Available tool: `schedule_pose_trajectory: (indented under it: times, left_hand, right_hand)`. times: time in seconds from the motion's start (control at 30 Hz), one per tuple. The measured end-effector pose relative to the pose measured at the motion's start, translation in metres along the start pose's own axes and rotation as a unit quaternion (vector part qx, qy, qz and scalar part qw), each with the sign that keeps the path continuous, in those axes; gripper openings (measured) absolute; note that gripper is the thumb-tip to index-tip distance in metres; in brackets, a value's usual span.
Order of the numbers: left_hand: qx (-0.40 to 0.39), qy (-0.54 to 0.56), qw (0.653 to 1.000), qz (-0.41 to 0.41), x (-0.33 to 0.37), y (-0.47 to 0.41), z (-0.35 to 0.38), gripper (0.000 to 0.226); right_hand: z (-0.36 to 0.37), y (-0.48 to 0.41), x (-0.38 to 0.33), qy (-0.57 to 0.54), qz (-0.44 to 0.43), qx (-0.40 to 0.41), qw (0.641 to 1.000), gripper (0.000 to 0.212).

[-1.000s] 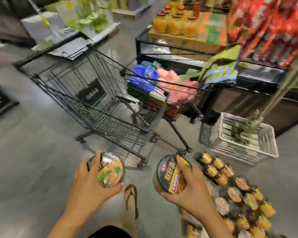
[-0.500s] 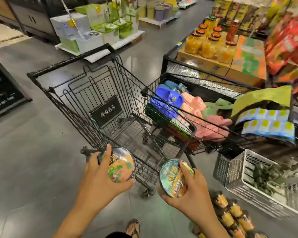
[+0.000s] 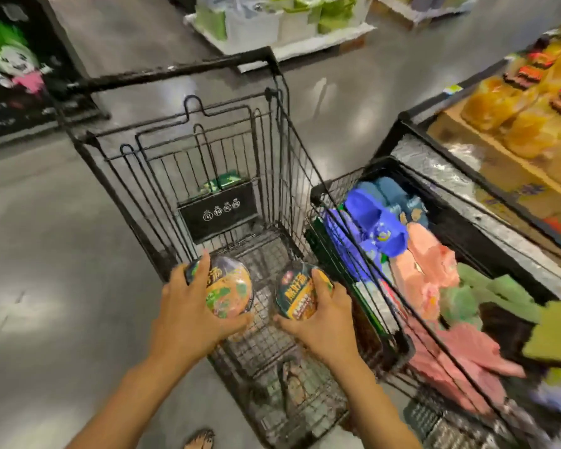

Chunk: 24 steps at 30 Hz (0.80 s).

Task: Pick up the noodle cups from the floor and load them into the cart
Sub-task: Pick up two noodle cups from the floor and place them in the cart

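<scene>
Head view: your left hand (image 3: 188, 307) grips an orange-lidded noodle cup (image 3: 232, 291), your right hand (image 3: 326, 322) a dark-lidded noodle cup (image 3: 297, 294), side by side directly above the basket of the black wire cart (image 3: 162, 176).

Cart (image 3: 175, 72) placard (image 3: 219, 210) — 4 round white icons. Left cup (image 3: 230, 293) and right cup (image 3: 297, 296) lids — large Chinese characters, blurred.

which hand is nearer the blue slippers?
Right. The right hand is just left of the blue slippers, nearer the camera; the left hand is farther left, across the cart.
</scene>
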<state>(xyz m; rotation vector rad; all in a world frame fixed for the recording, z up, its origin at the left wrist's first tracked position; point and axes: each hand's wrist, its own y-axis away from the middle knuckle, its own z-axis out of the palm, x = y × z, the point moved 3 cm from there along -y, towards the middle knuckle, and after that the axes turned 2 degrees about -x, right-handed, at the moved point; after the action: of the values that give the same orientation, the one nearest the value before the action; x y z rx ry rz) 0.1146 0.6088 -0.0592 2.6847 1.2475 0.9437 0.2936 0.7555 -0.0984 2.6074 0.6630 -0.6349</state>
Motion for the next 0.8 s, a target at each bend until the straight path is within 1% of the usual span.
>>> schedule_pose_trajectory:
  times: [0.2,0.3,0.37,0.43,0.53,0.6,0.7,0.8]
  left_hand:
    - [-0.014,0.021,0.991,-0.133,0.021,-0.069,0.055,0.131]
    - [-0.024,0.028,0.978,-0.208,0.009,-0.108,0.099,0.13]
    - [-0.015,0.056,0.964,-0.26,-0.009,-0.136,0.129,0.131]
    - [0.007,0.074,0.954,-0.291,-0.029,-0.163,0.156,0.13]
    - [0.028,0.064,0.946,-0.316,-0.06,-0.201,0.187,0.125]
    - [0.039,0.048,0.943,-0.328,-0.081,-0.226,0.204,0.125]
    - [0.064,0.038,0.933,-0.353,-0.114,-0.251,0.229,0.126]
    - [0.072,0.044,0.919,-0.385,-0.135,-0.266,0.254,0.127]
  right_hand:
    - [0.013,-0.115,0.025,0.014,-0.015,-0.089,0.996,0.119]
    - [0.048,-0.163,0.04,0.011,0.004,-0.145,0.989,0.119]
    - [0.082,-0.195,0.045,0.011,0.008,-0.158,0.987,0.119]
    - [0.118,-0.226,0.047,0.012,0.004,-0.155,0.988,0.12]
    - [0.17,-0.269,0.047,0.031,-0.015,-0.136,0.99,0.121]
    - [0.198,-0.293,0.046,0.059,-0.041,-0.11,0.991,0.121]
    - [0.235,-0.316,0.05,0.089,-0.1,-0.048,0.99,0.121]
    - [0.264,-0.322,0.059,0.088,-0.11,-0.021,0.99,0.121]
